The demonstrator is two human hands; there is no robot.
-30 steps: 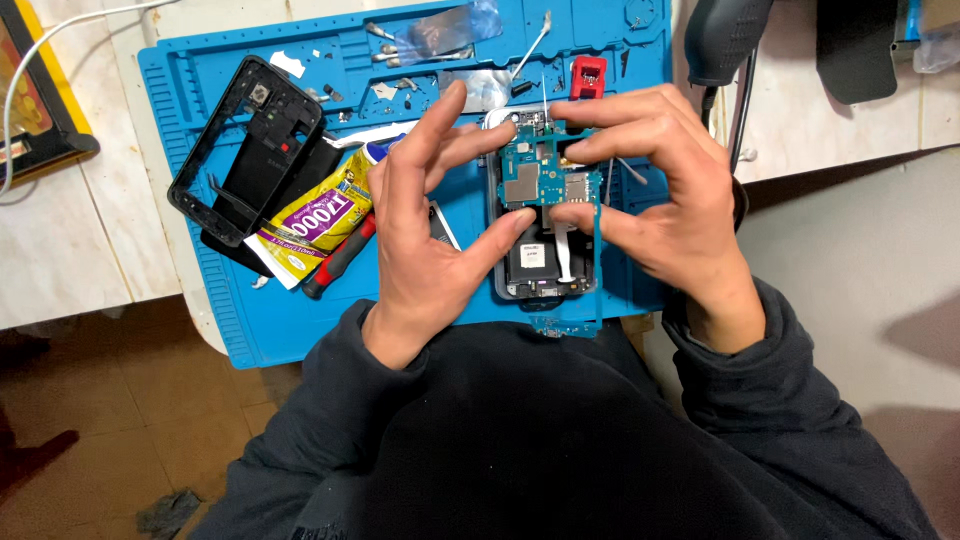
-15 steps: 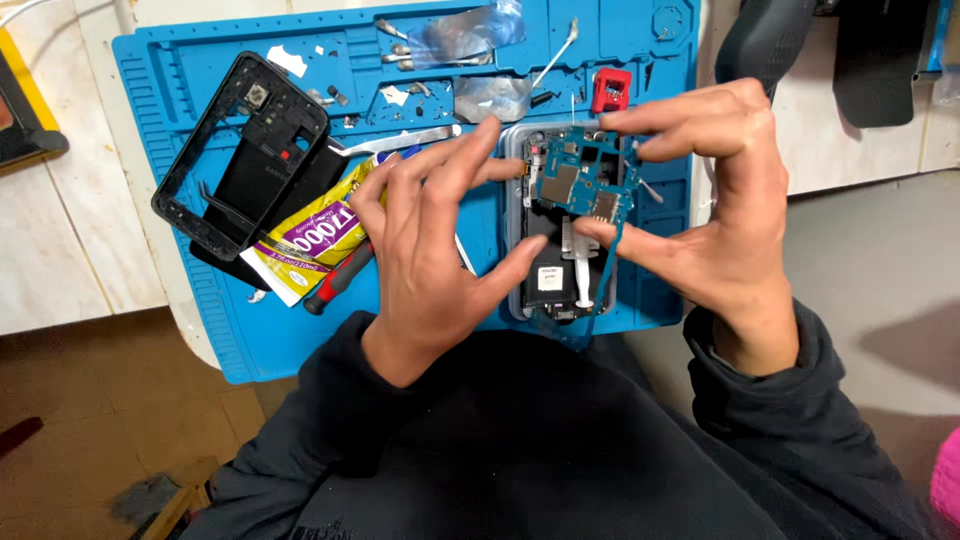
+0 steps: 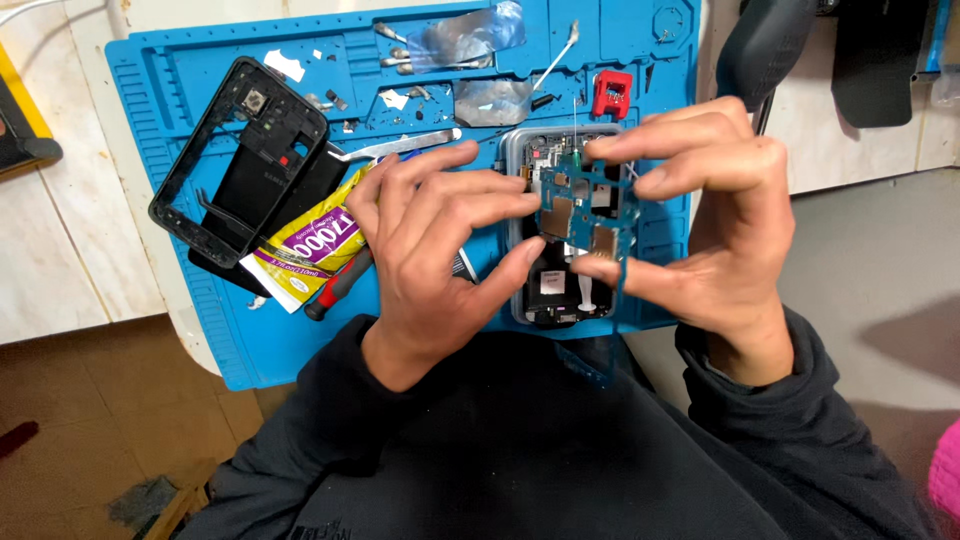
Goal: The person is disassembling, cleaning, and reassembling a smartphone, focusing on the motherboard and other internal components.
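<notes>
Clearly one circuit board (image 3: 580, 205), two hands.

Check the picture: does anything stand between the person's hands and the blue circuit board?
Nothing visible does. The right hand pinches the blue circuit board directly, and the left hand fingers reach its edge, above the opened phone.

Dark charcoal long-sleeve sweatshirt, ribbed cuffs at both wrists; left hand (image 3: 440, 240) and right hand (image 3: 715, 215) bare, no gloves.
</notes>
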